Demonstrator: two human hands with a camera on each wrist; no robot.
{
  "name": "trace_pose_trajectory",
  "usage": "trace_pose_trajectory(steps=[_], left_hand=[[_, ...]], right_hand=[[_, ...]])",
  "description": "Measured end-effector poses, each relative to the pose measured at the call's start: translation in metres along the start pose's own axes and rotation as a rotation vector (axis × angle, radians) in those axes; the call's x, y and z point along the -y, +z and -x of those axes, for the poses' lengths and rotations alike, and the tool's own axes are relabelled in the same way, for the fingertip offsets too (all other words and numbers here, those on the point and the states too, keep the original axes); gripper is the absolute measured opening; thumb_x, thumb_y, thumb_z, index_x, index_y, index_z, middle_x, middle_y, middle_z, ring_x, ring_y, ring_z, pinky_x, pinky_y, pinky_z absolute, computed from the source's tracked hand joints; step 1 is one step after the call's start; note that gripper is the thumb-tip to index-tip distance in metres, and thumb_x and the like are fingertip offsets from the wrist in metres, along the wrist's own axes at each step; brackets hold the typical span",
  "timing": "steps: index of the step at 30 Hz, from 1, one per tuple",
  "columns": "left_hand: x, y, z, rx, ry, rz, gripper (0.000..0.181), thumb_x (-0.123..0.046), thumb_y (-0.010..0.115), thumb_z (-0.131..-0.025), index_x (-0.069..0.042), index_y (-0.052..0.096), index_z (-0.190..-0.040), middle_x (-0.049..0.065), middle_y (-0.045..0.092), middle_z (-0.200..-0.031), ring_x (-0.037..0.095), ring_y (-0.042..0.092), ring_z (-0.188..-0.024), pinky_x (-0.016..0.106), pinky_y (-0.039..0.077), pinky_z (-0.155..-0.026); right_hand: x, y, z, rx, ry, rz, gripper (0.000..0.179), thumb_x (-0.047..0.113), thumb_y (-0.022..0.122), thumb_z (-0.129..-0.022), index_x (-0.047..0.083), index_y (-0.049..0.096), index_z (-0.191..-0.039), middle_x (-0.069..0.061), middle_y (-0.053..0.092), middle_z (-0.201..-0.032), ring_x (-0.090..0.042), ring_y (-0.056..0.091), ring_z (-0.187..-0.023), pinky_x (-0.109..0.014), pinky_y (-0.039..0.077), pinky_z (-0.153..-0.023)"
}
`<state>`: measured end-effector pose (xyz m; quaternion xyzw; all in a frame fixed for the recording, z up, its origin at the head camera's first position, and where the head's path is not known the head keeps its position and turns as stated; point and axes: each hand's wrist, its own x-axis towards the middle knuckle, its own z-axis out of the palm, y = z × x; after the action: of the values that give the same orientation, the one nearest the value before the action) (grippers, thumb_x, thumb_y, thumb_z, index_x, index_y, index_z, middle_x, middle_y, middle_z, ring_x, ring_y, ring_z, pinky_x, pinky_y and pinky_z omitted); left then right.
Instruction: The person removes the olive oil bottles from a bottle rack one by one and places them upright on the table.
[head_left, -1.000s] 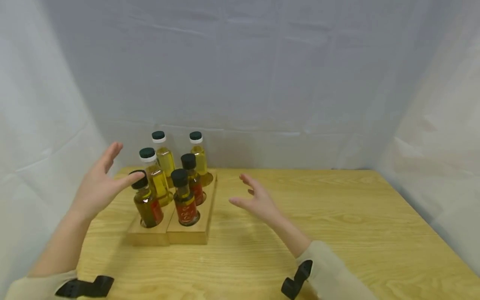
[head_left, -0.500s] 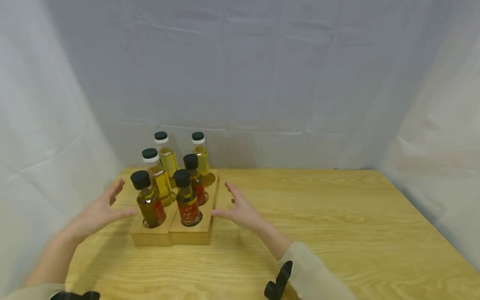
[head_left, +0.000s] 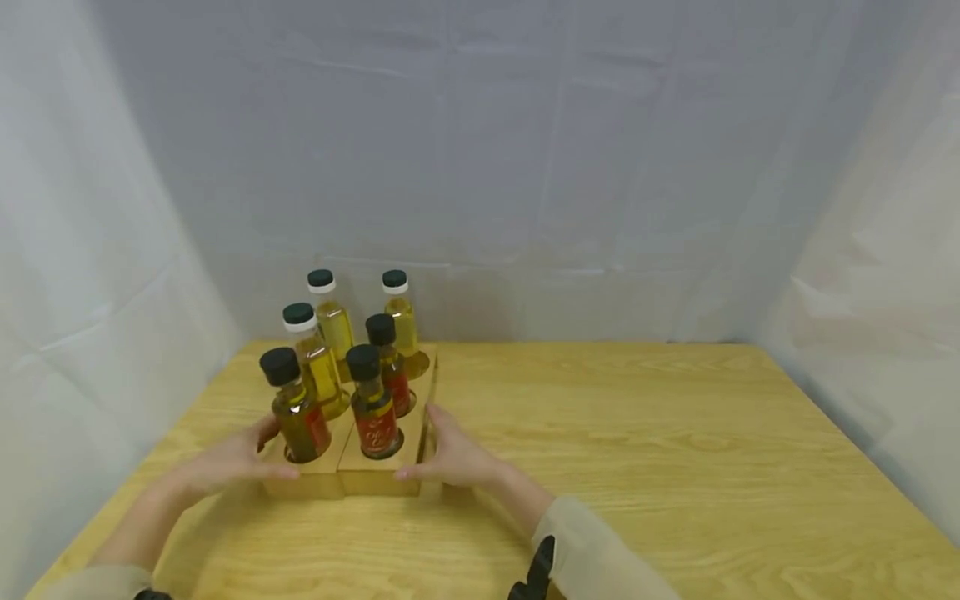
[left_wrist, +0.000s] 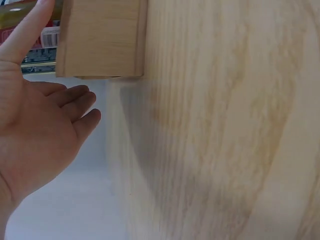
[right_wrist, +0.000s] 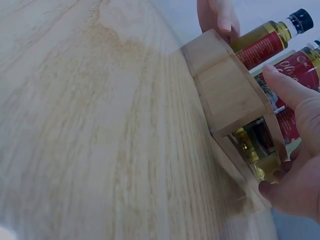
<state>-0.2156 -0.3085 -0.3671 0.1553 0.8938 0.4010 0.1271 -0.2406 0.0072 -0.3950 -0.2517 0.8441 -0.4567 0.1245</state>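
Note:
Two wooden bottle racks stand side by side on the table, the left rack (head_left: 303,483) and the right rack (head_left: 381,482). Upright in their round holes are several olive oil bottles, among them a red-labelled bottle (head_left: 377,423) at the front and a green-capped bottle (head_left: 318,367) further back. My left hand (head_left: 232,462) is beside the left rack, its thumb across the front corner. The left wrist view shows its fingers loosely bent beside the rack's end. My right hand (head_left: 459,457) borders the right rack, thumb at the front corner and fingers (right_wrist: 281,192) along its open side.
The wood-grain table (head_left: 637,442) extends to the right of the racks. White sheeting (head_left: 525,167) rises behind the table and along both sides. Each forearm carries a black wrist mount, such as the right mount (head_left: 536,571).
Both hands have come down and inward, from apart and above the table to either side of the racks. The racks and bottles stay in place; the head view has shifted slightly.

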Motion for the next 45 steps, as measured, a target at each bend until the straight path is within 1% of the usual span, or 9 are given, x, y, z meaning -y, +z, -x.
trace_pose_trajectory(steps=[4, 8, 11, 17, 21, 27, 32, 37, 45], left_hand=[[0.002, 0.003, -0.004, 0.013, 0.013, 0.013, 0.092, -0.025, 0.07, -0.081, 0.016, 0.011, -0.14, 0.043, 0.013, -0.14, 0.059, 0.013, -0.127, 0.068, 0.022, -0.098], [0.002, 0.004, -0.003, 0.01, -0.009, 0.025, 0.094, -0.024, 0.072, -0.079, 0.016, 0.012, -0.139, 0.044, 0.013, -0.139, 0.06, 0.012, -0.126, 0.068, 0.019, -0.099], [0.003, 0.005, -0.002, 0.011, -0.017, 0.041, 0.095, -0.023, 0.073, -0.079, 0.016, 0.011, -0.139, 0.044, 0.011, -0.139, 0.06, 0.01, -0.126, 0.069, 0.017, -0.099], [0.005, 0.005, -0.005, -0.016, 0.055, 0.061, 0.094, -0.018, 0.075, -0.076, 0.018, 0.013, -0.137, 0.045, 0.014, -0.138, 0.061, 0.011, -0.126, 0.07, 0.015, -0.098], [0.01, 0.006, -0.003, -0.038, 0.069, 0.057, 0.089, -0.018, 0.075, -0.076, 0.019, 0.02, -0.135, 0.044, 0.02, -0.137, 0.06, 0.016, -0.125, 0.069, 0.019, -0.098], [0.012, 0.007, -0.002, -0.043, 0.08, 0.045, 0.086, -0.018, 0.074, -0.077, 0.018, 0.022, -0.135, 0.043, 0.023, -0.137, 0.06, 0.018, -0.125, 0.07, 0.021, -0.097], [0.009, 0.011, -0.003, -0.04, 0.085, 0.049, 0.086, -0.018, 0.074, -0.076, 0.017, 0.023, -0.136, 0.043, 0.024, -0.137, 0.06, 0.019, -0.125, 0.07, 0.022, -0.096], [0.002, 0.014, -0.004, -0.065, 0.101, 0.029, 0.087, -0.019, 0.075, -0.076, 0.017, 0.024, -0.136, 0.042, 0.025, -0.137, 0.059, 0.021, -0.124, 0.069, 0.022, -0.096], [-0.013, 0.024, -0.012, -0.087, 0.073, -0.023, 0.09, -0.027, 0.077, -0.073, 0.013, 0.027, -0.137, 0.038, 0.029, -0.138, 0.056, 0.026, -0.125, 0.066, 0.027, -0.098]], right_hand=[[-0.001, 0.004, -0.001, -0.003, -0.006, 0.008, 0.106, 0.032, 0.079, -0.074, -0.004, 0.011, -0.146, -0.021, 0.016, -0.151, -0.033, 0.019, -0.137, -0.045, 0.021, -0.111], [-0.001, 0.008, -0.003, -0.001, -0.005, 0.007, 0.103, 0.032, 0.078, -0.075, -0.003, 0.013, -0.146, -0.021, 0.02, -0.15, -0.033, 0.023, -0.136, -0.045, 0.024, -0.11], [-0.002, 0.01, -0.003, -0.004, 0.002, -0.022, 0.101, 0.03, 0.078, -0.075, -0.002, 0.014, -0.147, -0.02, 0.02, -0.15, -0.033, 0.024, -0.136, -0.046, 0.025, -0.109], [-0.002, 0.009, -0.005, -0.008, 0.013, -0.073, 0.1, 0.029, 0.077, -0.076, -0.002, 0.014, -0.147, -0.019, 0.019, -0.151, -0.033, 0.023, -0.136, -0.045, 0.022, -0.11], [-0.002, 0.009, -0.004, 0.001, 0.008, -0.085, 0.098, 0.027, 0.077, -0.076, -0.003, 0.015, -0.146, -0.019, 0.02, -0.15, -0.034, 0.025, -0.135, -0.045, 0.022, -0.11], [-0.004, 0.008, -0.002, 0.008, -0.003, -0.068, 0.097, 0.027, 0.078, -0.075, -0.003, 0.019, -0.146, -0.019, 0.024, -0.149, -0.034, 0.028, -0.134, -0.045, 0.025, -0.109], [-0.005, 0.005, 0.002, 0.004, -0.001, -0.05, 0.096, 0.028, 0.078, -0.074, -0.003, 0.021, -0.145, -0.019, 0.026, -0.148, -0.034, 0.028, -0.134, -0.046, 0.026, -0.109], [-0.006, -0.001, 0.005, -0.004, 0.008, -0.094, 0.097, 0.027, 0.079, -0.074, 0.0, 0.021, -0.146, -0.018, 0.026, -0.149, -0.034, 0.026, -0.135, -0.048, 0.024, -0.109], [-0.017, -0.014, 0.014, -0.01, 0.01, -0.122, 0.096, 0.025, 0.079, -0.074, 0.001, 0.02, -0.146, -0.016, 0.025, -0.15, -0.031, 0.024, -0.136, -0.046, 0.024, -0.109]])
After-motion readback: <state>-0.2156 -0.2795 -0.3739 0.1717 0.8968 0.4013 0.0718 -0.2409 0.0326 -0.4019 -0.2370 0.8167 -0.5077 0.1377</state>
